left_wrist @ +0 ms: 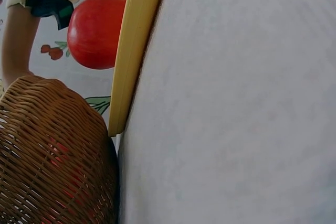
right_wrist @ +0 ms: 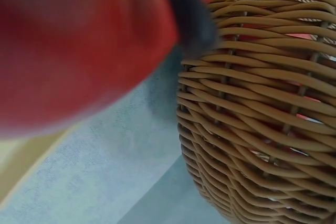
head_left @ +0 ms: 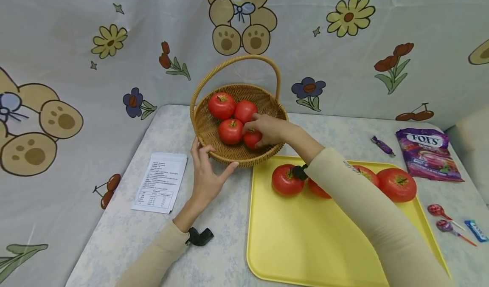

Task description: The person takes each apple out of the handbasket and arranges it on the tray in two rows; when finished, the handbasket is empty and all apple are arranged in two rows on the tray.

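Currently, right hand point(head_left: 273, 128): from my station I see its fingers and thumb curled round a tomato point(head_left: 252, 139) inside the basket.
Left hand point(head_left: 206, 181): I read thumb and fingers as spread wide, tips touching the near-left rim of the basket.
Basket point(head_left: 272, 105): woven, with a tall arched handle point(head_left: 244, 58), it sits behind the tray, its mouth facing my head camera; three other tomatoes point(head_left: 221, 105) lie beside the gripped one.
Yellow tray point(head_left: 302, 244): I count four tomatoes point(head_left: 397, 185) along its far side, two partly hidden by the right sleeve point(head_left: 366, 210).
Wrist views: I get weave and red fruit, but cannot tell the fingers there.
Right edge: purple candy bag point(head_left: 428, 154), wrapped sweet point(head_left: 383, 145), two lollipops point(head_left: 444, 225), blue packet point(head_left: 476, 230).
Left side: printed white pouch point(head_left: 160, 183), lying flat on the table point(head_left: 122, 232).
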`<state>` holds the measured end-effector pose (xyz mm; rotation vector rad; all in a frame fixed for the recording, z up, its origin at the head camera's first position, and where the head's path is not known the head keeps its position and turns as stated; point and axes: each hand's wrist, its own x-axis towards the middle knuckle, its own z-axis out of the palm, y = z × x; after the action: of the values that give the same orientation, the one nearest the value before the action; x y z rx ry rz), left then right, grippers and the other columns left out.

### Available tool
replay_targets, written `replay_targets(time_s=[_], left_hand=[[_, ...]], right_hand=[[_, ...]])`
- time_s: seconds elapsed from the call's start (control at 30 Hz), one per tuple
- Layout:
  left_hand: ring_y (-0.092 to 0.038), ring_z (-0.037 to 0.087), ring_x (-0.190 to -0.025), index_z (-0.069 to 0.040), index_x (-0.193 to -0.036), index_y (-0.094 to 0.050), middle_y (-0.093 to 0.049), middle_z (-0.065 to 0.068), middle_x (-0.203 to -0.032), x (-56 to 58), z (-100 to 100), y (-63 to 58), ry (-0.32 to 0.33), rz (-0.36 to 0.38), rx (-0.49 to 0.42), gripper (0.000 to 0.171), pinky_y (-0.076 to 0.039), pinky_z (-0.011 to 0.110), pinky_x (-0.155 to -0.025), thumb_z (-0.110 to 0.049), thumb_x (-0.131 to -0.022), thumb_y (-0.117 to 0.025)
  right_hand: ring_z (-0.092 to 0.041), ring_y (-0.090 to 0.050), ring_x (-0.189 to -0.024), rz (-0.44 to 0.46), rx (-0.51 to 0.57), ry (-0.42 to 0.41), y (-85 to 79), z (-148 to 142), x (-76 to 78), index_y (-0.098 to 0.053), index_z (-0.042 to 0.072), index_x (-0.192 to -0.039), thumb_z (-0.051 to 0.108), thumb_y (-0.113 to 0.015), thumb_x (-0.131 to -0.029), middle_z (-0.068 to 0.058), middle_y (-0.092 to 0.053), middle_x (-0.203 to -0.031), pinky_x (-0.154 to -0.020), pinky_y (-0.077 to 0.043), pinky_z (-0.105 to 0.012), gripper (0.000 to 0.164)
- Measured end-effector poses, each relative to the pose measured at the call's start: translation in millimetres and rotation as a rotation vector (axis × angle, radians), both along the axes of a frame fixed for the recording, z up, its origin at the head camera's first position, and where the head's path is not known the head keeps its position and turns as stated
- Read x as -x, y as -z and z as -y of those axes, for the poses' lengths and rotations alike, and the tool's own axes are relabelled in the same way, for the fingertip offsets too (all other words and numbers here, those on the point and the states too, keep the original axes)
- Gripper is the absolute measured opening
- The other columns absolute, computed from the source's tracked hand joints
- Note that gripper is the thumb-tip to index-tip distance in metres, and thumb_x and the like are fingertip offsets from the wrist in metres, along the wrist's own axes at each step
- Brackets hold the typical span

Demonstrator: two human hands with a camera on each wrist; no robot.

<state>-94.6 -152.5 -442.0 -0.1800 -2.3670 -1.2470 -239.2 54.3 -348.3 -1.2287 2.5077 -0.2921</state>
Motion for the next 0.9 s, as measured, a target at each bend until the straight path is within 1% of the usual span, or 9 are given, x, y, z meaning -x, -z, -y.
replay_targets(time_s=[0.1,0.27,0.43,0.57,0.67,0.77,0.9], left_hand=[[-0.011,0.030,-0.150,-0.009,-0.115,-0.036,-0.003,0.016,-0.161,0.5,-0.4,-0.7,0.000,0.004,0.001,0.065,-0.030,0.056,-0.111,-0.045,-0.081,-0.078],[-0.012,0.035,-0.149,-0.010,-0.116,-0.036,-0.002,0.014,-0.161,0.5,0.1,-2.0,-0.013,0.029,-0.021,0.065,-0.031,0.059,-0.109,-0.047,-0.081,-0.077],[-0.013,0.034,-0.148,-0.010,-0.115,-0.036,-0.002,0.013,-0.161,-0.1,0.9,-1.9,-0.023,0.041,-0.023,0.065,-0.032,0.059,-0.109,-0.047,-0.081,-0.077],[-0.013,0.033,-0.149,-0.010,-0.115,-0.036,-0.002,0.013,-0.161,-0.2,0.8,-1.4,-0.016,0.032,-0.019,0.065,-0.030,0.059,-0.110,-0.047,-0.081,-0.077],[-0.013,0.033,-0.149,-0.010,-0.115,-0.036,-0.002,0.014,-0.161,-0.1,0.8,-1.4,-0.013,0.028,-0.014,0.065,-0.029,0.059,-0.110,-0.046,-0.081,-0.077],[-0.013,0.032,-0.149,-0.010,-0.115,-0.036,-0.002,0.014,-0.161,-0.1,0.8,-1.4,-0.014,0.027,-0.012,0.065,-0.029,0.058,-0.111,-0.046,-0.081,-0.077],[-0.012,0.031,-0.149,-0.010,-0.115,-0.036,-0.003,0.014,-0.161,-0.2,0.9,-1.6,-0.015,0.027,-0.013,0.065,-0.030,0.058,-0.110,-0.047,-0.081,-0.077]], right_hand=[[-0.030,-0.052,-0.100,-0.020,0.049,-0.007,-2.5,-2.8,0.4,-0.063,0.019,-0.122,0.021,-0.082,-0.080,-0.011,-0.050,-0.120,-0.093,-0.043,-0.045,0.045],[-0.028,-0.051,-0.100,-0.091,0.171,-0.013,-11.9,-8.8,-2.9,-0.065,0.019,-0.120,0.021,-0.082,-0.080,-0.011,-0.051,-0.120,-0.089,-0.044,-0.042,0.044],[-0.031,-0.051,-0.108,-0.154,0.325,-0.019,-25.6,-17.4,-12.4,-0.065,0.018,-0.120,0.021,-0.082,-0.080,-0.014,-0.053,-0.126,-0.090,-0.046,-0.044,0.043],[-0.031,-0.052,-0.112,-0.185,0.433,-0.037,-35.8,-28.1,-22.6,-0.065,0.018,-0.121,0.019,-0.082,-0.080,-0.016,-0.051,-0.130,-0.091,-0.047,-0.044,0.045],[-0.029,-0.053,-0.111,-0.209,0.476,-0.042,-44.4,-37.4,-31.9,-0.064,0.018,-0.122,0.019,-0.082,-0.080,-0.017,-0.050,-0.131,-0.088,-0.048,-0.042,0.046],[-0.027,-0.054,-0.108,-0.235,0.494,-0.032,-53.0,-47.5,-42.9,-0.063,0.020,-0.123,0.020,-0.082,-0.080,-0.015,-0.050,-0.132,-0.083,-0.050,-0.040,0.048],[-0.024,-0.053,-0.109,-0.252,0.501,-0.030,-60.7,-61.5,-59.8,-0.062,0.022,-0.125,0.020,-0.083,-0.079,-0.012,-0.051,-0.133,-0.084,-0.051,-0.040,0.051]])
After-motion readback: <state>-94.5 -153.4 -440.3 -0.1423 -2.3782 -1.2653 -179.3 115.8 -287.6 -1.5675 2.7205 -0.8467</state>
